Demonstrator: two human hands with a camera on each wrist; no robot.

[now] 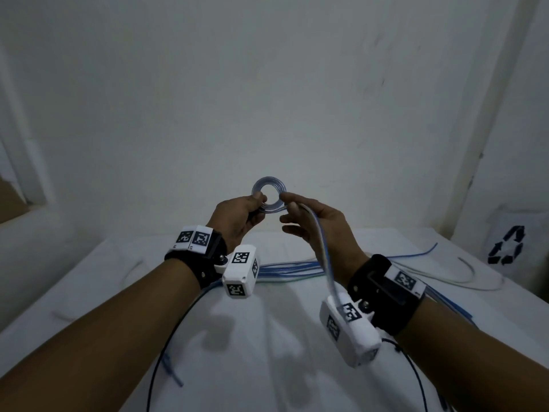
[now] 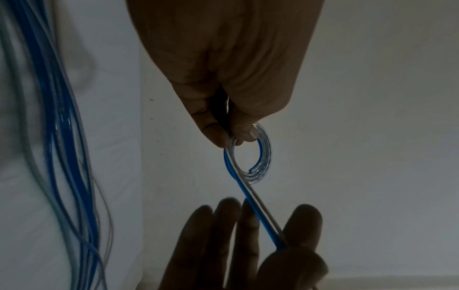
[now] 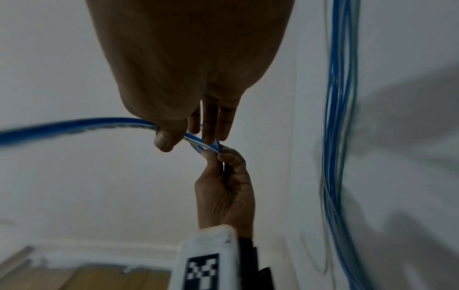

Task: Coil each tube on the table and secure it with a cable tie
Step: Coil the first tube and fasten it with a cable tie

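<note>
White table (image 1: 118, 292) w/ loose blue tubes (image 1: 291, 267), plain white wall (image 1: 267, 84) behind.

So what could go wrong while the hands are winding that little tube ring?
The coil is only pinched at one edge by the left hand, so it might spring open. The loose tube feeding through the right hand could slip free. It might also snag the tube bundle below.

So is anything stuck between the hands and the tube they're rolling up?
Nothing visible. The left hand pinches the coil directly, and the right hand holds the loose length of tube bare against its fingers. Both are lifted above the table.
</note>
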